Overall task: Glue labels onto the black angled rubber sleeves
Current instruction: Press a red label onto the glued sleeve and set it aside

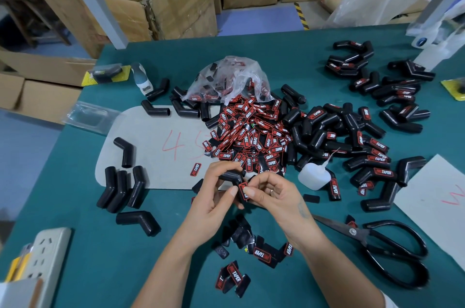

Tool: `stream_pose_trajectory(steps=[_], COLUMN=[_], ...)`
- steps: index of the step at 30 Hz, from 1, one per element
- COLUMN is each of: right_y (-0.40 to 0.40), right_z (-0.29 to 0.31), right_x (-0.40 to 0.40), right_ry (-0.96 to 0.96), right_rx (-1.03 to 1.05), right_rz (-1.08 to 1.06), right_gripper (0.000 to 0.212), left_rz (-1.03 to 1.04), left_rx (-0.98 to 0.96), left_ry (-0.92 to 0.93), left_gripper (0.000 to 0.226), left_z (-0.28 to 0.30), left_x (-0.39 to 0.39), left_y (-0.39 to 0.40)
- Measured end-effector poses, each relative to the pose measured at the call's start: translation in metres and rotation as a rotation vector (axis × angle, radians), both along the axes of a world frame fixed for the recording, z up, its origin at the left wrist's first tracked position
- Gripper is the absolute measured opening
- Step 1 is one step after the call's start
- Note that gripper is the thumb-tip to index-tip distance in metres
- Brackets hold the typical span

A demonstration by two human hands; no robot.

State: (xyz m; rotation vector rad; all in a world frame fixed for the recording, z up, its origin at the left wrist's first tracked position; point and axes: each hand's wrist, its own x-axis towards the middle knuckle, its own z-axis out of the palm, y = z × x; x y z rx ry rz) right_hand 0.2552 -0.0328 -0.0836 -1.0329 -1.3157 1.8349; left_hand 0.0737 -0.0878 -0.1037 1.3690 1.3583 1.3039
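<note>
Loose red-and-black labels (pixel 234 276) lie nearest on the green surface (pixel 100 270), between both forearms. Just beyond them, the left hand (pixel 216 194) curls around a black angled rubber sleeve (pixel 230 176), one leg pointing left, the other down. The right hand (pixel 271 194) pinches a label (pixel 243 190) against the sleeve's lower leg. A glue bottle (pixel 313 176) stands right of the sleeve.

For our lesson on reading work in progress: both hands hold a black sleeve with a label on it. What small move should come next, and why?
Probably press the label flat along the sleeve. The left hand grips the sleeve, the right hand pinches the label against it, and the glue bottle lies set aside, so glue seems already applied.
</note>
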Motion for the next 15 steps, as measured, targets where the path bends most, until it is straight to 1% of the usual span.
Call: stream_pose_trajectory(steps=[6,15], right_y=[0.0003,0.0001], right_z=[0.0010,-0.0003], right_x=[0.0005,0.0015], right_ry=[0.011,0.003], right_rx=[0.001,0.005], right_rz=[-0.003,-0.006], right_gripper=[0.011,0.013], left_rz=[-0.002,-0.010], left_rx=[0.007,-0.002], left_ry=[0.004,-0.011], left_gripper=[0.041,0.040], left_z=[0.0060,0.0090], left_x=[0.0014,0.0025], left_y=[0.0002,-0.0003])
